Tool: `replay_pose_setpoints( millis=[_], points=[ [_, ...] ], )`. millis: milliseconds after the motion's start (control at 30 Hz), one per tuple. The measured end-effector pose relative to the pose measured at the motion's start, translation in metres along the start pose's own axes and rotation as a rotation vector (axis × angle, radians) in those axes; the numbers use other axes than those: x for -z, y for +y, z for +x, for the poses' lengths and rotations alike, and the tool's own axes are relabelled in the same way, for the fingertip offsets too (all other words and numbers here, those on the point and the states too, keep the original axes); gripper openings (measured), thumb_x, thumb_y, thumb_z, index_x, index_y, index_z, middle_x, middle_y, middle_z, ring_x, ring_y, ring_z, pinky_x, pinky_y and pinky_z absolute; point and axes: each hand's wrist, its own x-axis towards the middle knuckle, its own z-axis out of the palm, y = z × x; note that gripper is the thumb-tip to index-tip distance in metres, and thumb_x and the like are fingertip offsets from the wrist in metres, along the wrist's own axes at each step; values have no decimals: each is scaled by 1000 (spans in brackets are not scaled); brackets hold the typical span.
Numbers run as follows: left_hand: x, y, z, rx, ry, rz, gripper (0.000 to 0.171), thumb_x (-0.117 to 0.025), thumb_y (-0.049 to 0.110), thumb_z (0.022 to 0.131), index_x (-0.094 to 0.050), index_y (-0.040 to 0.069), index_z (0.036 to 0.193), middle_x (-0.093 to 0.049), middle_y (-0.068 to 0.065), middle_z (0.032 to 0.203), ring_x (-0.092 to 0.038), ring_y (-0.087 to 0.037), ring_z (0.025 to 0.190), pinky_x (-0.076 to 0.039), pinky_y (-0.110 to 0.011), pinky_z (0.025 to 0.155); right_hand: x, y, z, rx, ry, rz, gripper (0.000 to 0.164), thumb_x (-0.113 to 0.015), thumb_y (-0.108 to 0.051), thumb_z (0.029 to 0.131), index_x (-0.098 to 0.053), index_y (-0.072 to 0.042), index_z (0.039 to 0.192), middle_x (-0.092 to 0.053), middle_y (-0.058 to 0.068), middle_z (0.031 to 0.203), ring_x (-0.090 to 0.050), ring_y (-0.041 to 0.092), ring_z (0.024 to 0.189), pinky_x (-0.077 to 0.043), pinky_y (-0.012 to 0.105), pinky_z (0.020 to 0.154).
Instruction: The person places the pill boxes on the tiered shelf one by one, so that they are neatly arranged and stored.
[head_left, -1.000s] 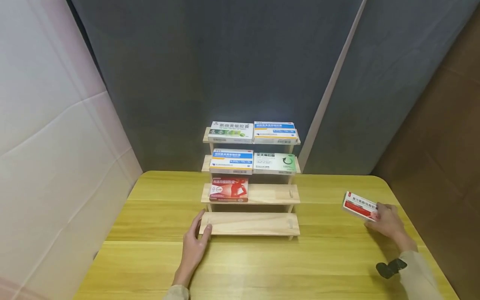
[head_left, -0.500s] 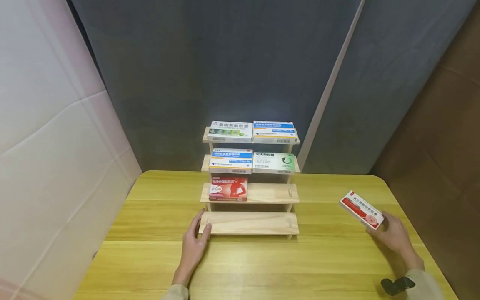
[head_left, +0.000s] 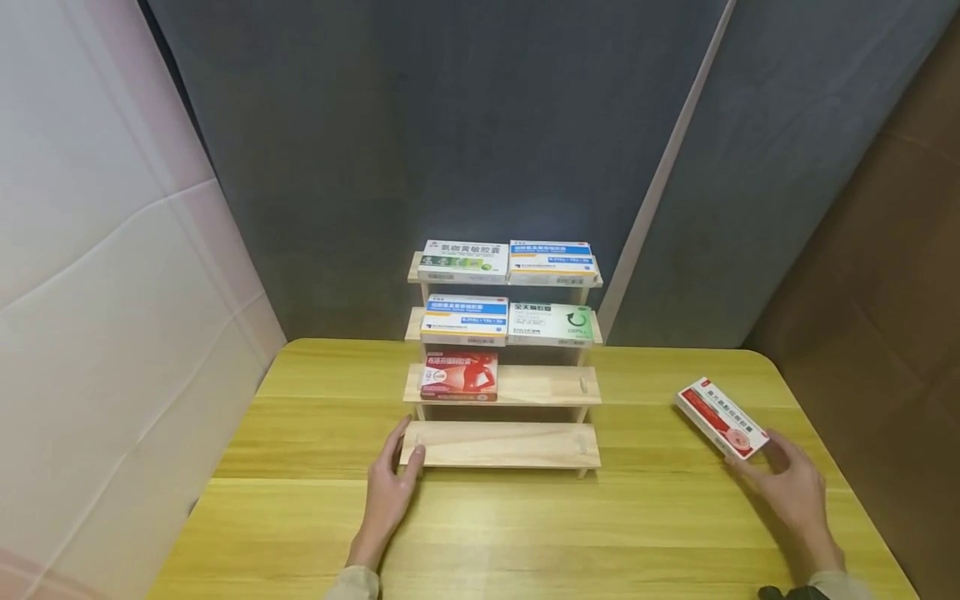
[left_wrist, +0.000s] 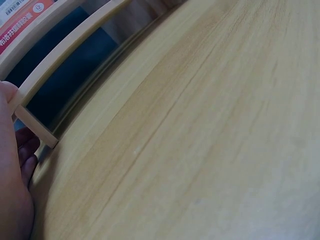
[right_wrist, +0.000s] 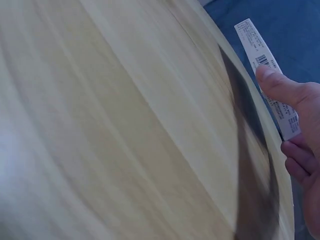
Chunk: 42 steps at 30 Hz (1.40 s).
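At the right of the head view, my right hand pinches a white and red medicine box by its near end, the box slanting up to the left. In the right wrist view the thumb lies along the printed side of that box, above its shadow on the table. My left hand grips the left end of the lowest step of a pale wooden step rack. From the left wrist, the thumb shows at the step's edge and the other fingers beside the rack's leg.
Two medicine boxes lie on each of the upper two steps, among them a green and white box. A red box lies at the left of the third step. The rack stands on a yellow wooden table, with a grey curtain behind.
My right hand has drawn slightly toward the near edge, turning the medicine box so its label slants more. The left hand keeps its hold on the rack.
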Motion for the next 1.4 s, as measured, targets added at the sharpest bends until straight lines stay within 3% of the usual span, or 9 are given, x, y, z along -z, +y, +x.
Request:
replay_pose_setpoints(
  millis=[233,367,433,500,633,700,1000,1267,1400],
  points=[
    [0,-1,1,-10,6,16,54,-62,14,101,-45,10,152,-44,-19,156,-42,-38,145,-24,-5,112,-6,-9,-9,-8,22,48,93,-92,-29,74,-46,2,148,-52,34,143,-46,51,133,-32,63,116],
    [0,-1,1,-14,14,30,53,-62,16,102,-46,12,152,-45,-18,156,-42,-37,145,-27,-16,117,-8,-12,-12,27,21,19,92,-92,-31,74,-47,1,148,-57,32,138,-53,48,125,-39,62,110],
    [0,-1,0,-14,17,39,53,-62,17,101,-46,13,152,-46,-17,156,-43,-36,145,-28,-22,119,-8,-15,-15,50,27,-1,91,-93,-31,73,-49,0,147,-60,29,135,-58,41,118,-47,47,105],
    [0,-2,0,-10,18,46,54,-63,17,101,-46,13,152,-46,-17,156,-43,-36,145,-29,-28,120,-8,-18,-17,70,32,-9,89,-93,-31,73,-51,-2,146,-62,27,134,-62,22,111,-49,25,97],
    [-1,-2,-1,-8,17,46,54,-63,17,101,-46,12,152,-47,-18,155,-44,-36,144,-30,-33,120,-8,-24,-21,111,45,16,85,-93,-29,73,-54,-3,144,-63,26,134,-45,-18,99,-35,-1,81],
    [-1,-2,-1,-8,16,45,54,-63,17,101,-46,12,152,-46,-18,155,-44,-37,144,-30,-35,121,-9,-27,-22,131,47,32,83,-93,-27,73,-55,-3,143,-63,26,134,-37,-26,97,-33,-3,82],
    [-3,-1,0,-7,18,43,54,-62,18,101,-45,12,153,-46,-18,156,-44,-36,144,-29,-35,121,-12,-44,-29,218,42,61,79,-93,-22,73,-57,-4,141,-65,27,130,-37,-30,101,-30,-9,86],
    [-1,-1,-1,-1,29,45,54,-63,18,101,-47,12,152,-48,-18,154,-45,-36,143,-30,-19,118,-12,-60,-31,267,7,89,80,-93,-21,73,-57,-9,143,-65,25,131,-39,-31,105,-28,-8,89],
    [-1,-2,-1,-8,35,44,54,-64,17,101,-47,12,151,-49,-19,153,-46,-36,142,-30,-18,117,-12,-68,-33,267,-21,102,81,-92,-23,74,-55,-13,146,-65,24,133,-39,-30,108,-29,-6,93]
  ],
)
